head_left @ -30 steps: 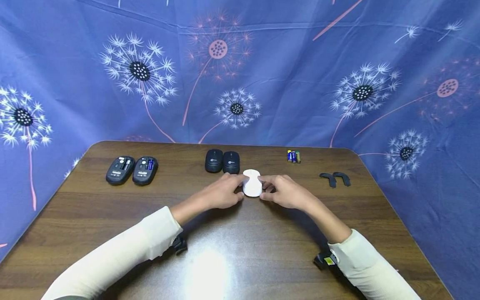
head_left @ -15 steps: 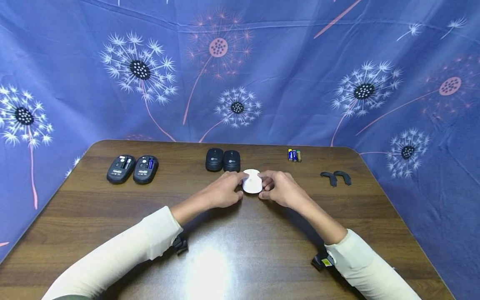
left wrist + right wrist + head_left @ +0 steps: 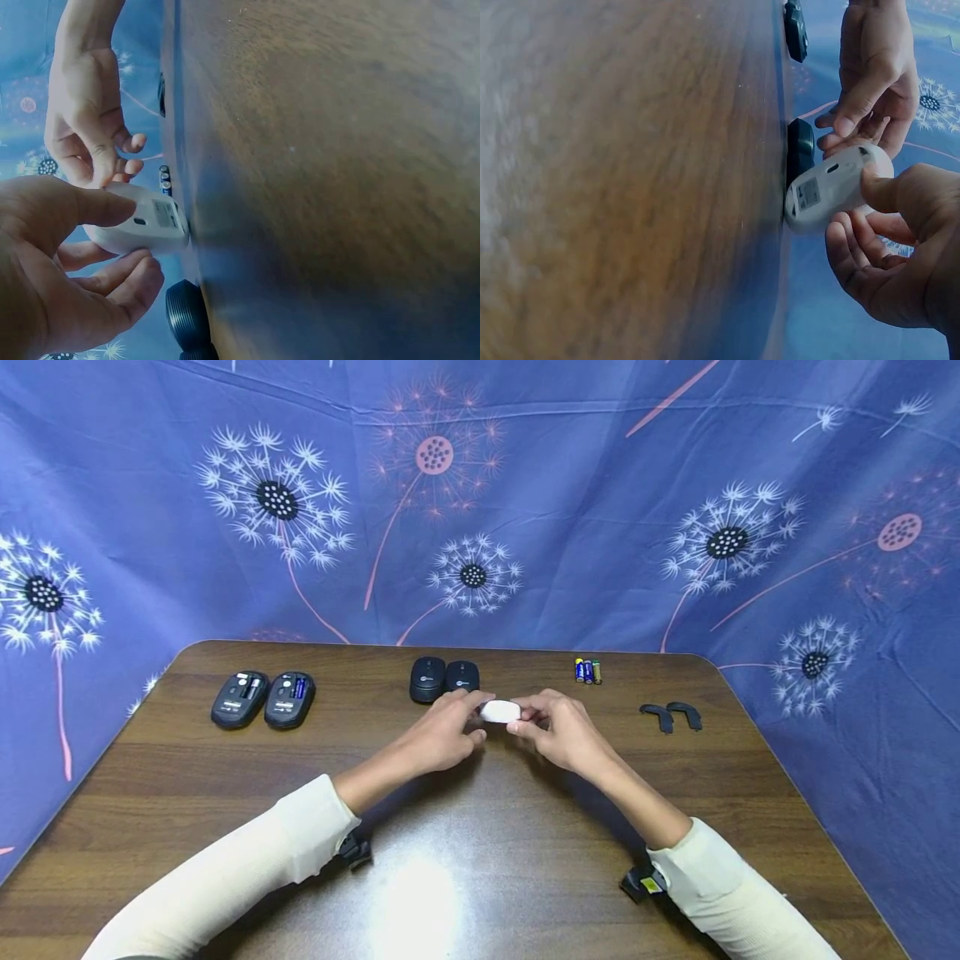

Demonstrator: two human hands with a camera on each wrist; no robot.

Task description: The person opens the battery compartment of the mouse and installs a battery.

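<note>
Progress on the white mouse (image 3: 500, 712) looks slight, as I judge it: it is tipped up at the centre of my dial, underside towards me, and no bay in it shows uncovered. Whether its lower end meets the table (image 3: 465, 810) I cannot tell. My right hand (image 3: 567, 732) pinches its right end between thumb and fingers. My left hand (image 3: 438, 735) is at the other end, thumb parted from it, fingers loosely bent; whether a fingertip presses the far side I cannot tell.

From that centre, two upturned black mice (image 3: 287, 703) lie at nine o'clock with battery bays bare, so they seem unfinished; one has blue in its bay, probably a cell. Two bent black pieces (image 3: 686, 714), perhaps covers, lie loose at three, and three batteries (image 3: 588, 672) at two, apparently not fitted. Two upright black mice (image 3: 427, 679) sit side by side at ten.

The white shell looks like smooth, hard plastic, a rounded oval whose base bears a grey label (image 3: 808, 193) and a dark slot (image 3: 834, 168). The batteries are slim cylinders; the tabletop is brown, wood-grained and glossy enough to glare at six.
</note>
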